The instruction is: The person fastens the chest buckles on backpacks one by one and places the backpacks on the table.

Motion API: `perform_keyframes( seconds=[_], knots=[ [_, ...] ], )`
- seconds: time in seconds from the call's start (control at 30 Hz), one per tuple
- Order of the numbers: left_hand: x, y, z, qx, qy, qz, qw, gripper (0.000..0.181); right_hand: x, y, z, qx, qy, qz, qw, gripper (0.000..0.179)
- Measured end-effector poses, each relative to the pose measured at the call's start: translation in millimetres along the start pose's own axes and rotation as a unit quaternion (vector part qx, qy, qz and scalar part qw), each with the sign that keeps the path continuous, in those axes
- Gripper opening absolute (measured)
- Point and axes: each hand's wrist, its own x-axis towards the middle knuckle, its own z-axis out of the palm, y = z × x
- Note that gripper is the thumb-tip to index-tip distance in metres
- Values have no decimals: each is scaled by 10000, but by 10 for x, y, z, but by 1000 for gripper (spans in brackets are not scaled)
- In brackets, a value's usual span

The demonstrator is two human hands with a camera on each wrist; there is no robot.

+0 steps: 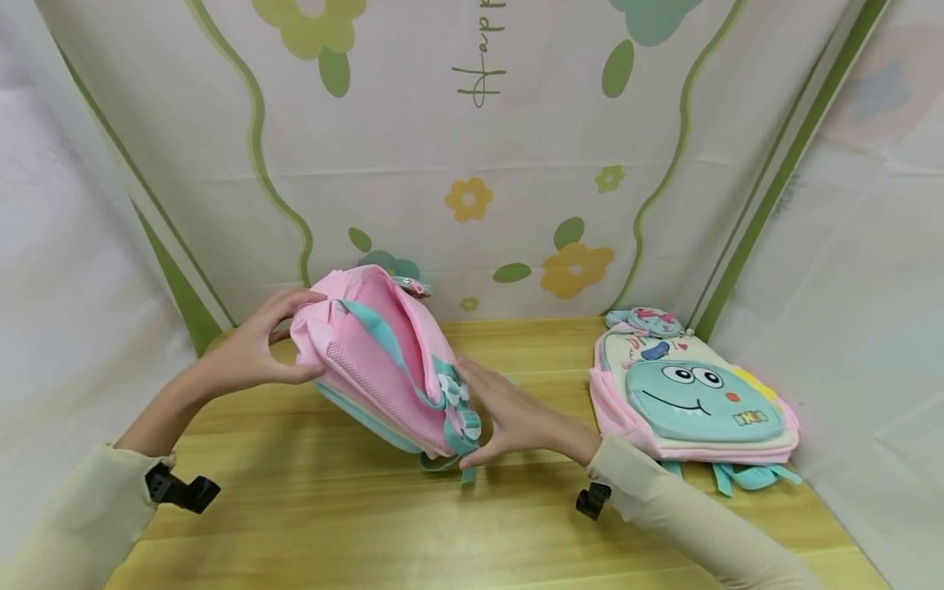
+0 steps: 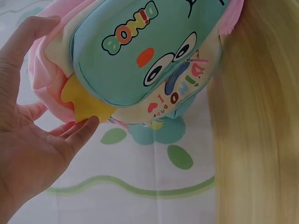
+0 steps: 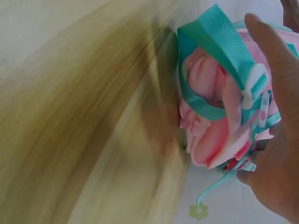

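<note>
A pink child's backpack (image 1: 376, 381) is tilted above the wooden table, its mesh back and teal shoulder straps toward the head camera. My left hand (image 1: 251, 348) grips one end of it, thumb and fingers spread around the corner. In the left wrist view the front pocket (image 2: 126, 56) shows a mint cartoon face with a yellow crest under those fingers. At the other end, my right hand (image 1: 509, 410) holds the side with the white buckles (image 1: 451, 389) and strap ends. Loose teal webbing (image 3: 229, 51) hangs there in the right wrist view.
A second backpack (image 1: 701, 401) with the same mint face lies on the table (image 1: 354, 533) at the right, a round charm (image 1: 655, 322) at its top. A white flowered cloth (image 1: 472, 139) stands behind the table, and more white cloth walls both sides.
</note>
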Motion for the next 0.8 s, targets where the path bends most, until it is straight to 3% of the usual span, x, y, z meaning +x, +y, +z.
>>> perform_keyframes(
  seconds=[0.2, 0.37, 0.7, 0.8],
  knots=[
    [-94, -131, -15, -99, -212, -250, 9994, 88, 6, 24, 37, -15, -97, 276, 9996, 136],
    [-128, -300, 67, -474, -520, -358, 9969, 86, 33, 34, 57, 103, -103, 402, 9991, 135],
    [-188, -484, 253, -548, -479, -257, 9970, 88, -11, 70, 64, 50, -248, 455, 9986, 132],
    [-217, -530, 309, -581, -464, -355, 9966, 92, -35, 86, 63, 6, -255, 490, 9985, 132]
  ],
)
